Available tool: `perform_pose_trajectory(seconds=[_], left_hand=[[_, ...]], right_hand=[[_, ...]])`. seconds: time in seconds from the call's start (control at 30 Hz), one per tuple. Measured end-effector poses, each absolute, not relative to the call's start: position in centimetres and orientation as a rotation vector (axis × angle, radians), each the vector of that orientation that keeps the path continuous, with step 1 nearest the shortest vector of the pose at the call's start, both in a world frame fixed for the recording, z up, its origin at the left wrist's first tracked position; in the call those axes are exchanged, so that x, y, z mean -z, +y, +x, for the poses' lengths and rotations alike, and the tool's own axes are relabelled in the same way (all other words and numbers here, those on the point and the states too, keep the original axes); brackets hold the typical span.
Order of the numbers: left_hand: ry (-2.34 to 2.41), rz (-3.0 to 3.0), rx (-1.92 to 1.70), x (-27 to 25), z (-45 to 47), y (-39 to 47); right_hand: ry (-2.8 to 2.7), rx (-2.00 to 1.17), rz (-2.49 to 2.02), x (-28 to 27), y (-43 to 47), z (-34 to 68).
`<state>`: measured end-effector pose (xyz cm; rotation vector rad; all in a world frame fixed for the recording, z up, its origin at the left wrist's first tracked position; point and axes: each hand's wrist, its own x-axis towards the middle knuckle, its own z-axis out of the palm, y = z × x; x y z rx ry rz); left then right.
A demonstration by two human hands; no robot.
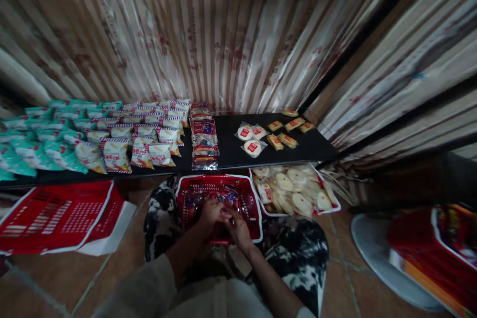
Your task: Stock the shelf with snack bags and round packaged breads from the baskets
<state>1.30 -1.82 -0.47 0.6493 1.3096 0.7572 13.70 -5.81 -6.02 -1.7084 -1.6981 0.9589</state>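
Over the red plastic basket [258,226] between my knees, my left hand [212,211] and my right hand [238,230] meet, their fingers curled close together. What lies between the fingers is too dark and small to make out. Shiny dark red and blue snack packets [231,194] lie in the basket just beyond my hands. On the black shelf ahead, a column of similar flat red packets [203,129] runs front to back, beside several white bags with blue-striped tops [116,154].
Teal bags [61,154] crowd the shelf's left end. Round white packaged snacks [253,147] and yellow packets [288,140] lie on the right. Another basket [337,207] holds pale round packets. A tipped red basket [55,213] lies left; a grey stool [372,253] stands right.
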Motion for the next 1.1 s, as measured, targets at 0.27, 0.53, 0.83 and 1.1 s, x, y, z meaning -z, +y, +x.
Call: perform_pose_trajectory(seconds=[0.27, 0.53, 0.83, 1.1], left_hand=[[1.134, 0.799, -1.042, -6.3, 0.3, -1.2], [1.417, 0.939, -0.937, -6.9, -1.1, -2.7], [1.119, 0.874, -0.977, -9.2, -0.5, -2.1], [1.172, 0.953, -1.158, -10.8, -1.0, 3.7]], right_hand=[[-1.305, -1.015, -1.657, 1.4, -5.4, 14.7], [-1.013, -1.157, -1.480, -4.1, -4.1, 15.7], [-1.016, -1.208, -1.372, -7.1, -1.4, 14.9], [-1.146, -1.005, -1.384, -10.4, 5.8, 14.4]])
